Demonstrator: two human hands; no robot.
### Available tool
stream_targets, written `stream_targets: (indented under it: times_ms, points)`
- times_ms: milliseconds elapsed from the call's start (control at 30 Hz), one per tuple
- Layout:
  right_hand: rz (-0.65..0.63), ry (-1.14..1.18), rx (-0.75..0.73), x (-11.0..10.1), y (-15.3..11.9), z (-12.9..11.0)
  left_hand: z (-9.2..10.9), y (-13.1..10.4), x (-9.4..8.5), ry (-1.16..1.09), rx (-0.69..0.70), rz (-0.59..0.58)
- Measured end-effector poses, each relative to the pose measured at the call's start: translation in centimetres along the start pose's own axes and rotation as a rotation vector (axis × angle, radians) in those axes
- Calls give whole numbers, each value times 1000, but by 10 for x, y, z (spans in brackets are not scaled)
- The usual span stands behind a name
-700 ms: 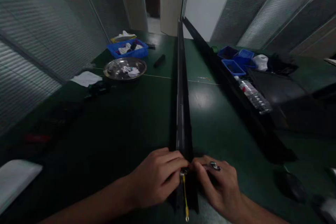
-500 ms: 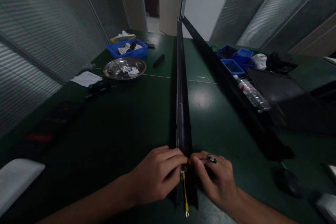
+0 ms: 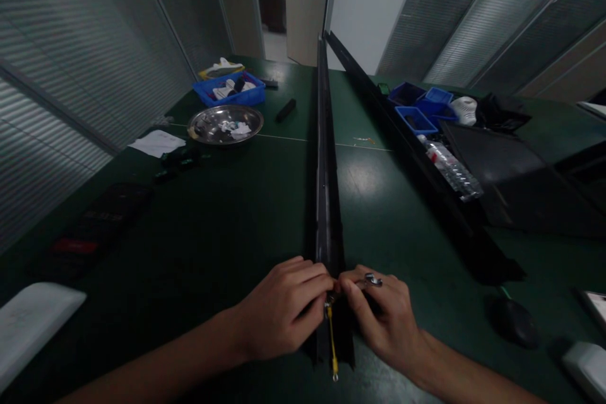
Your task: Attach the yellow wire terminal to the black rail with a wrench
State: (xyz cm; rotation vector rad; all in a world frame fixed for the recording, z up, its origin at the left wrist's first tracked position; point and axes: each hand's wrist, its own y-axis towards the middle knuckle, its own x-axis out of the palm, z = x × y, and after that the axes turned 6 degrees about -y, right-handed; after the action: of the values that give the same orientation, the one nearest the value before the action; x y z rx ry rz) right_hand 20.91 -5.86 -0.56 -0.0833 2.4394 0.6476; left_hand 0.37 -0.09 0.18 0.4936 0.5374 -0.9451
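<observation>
A long black metal channel (image 3: 323,189) runs away from me along the table. At its near end a short yellow wire (image 3: 332,341) with ring terminals hangs from a small metal fastener. My left hand (image 3: 288,306) is closed over the channel's left edge, its fingertips at the fastener; what they pinch is hidden. My right hand (image 3: 381,319) is closed on a small open-end wrench (image 3: 373,279), whose silver jaw sticks out above the knuckles. The wrench's other end is hidden at the fingertips, which meet those of the left hand.
A second black channel (image 3: 416,151) lies to the right, beside a plastic bottle (image 3: 452,167), blue bins (image 3: 416,120) and a computer mouse (image 3: 514,322). On the left are a steel plate (image 3: 199,134), a blue basket (image 3: 250,96) and a dark pouch (image 3: 95,221).
The view has shifted slightly. Both hands stay at the same place on the channel, and the wrench in my right hand has turned a little.
</observation>
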Motion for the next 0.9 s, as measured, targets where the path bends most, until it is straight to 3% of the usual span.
stream_targets:
  times_ms: [900]
  points:
    - [9, 25, 42, -2, 2, -1, 3, 0, -2, -15, -6, -26]
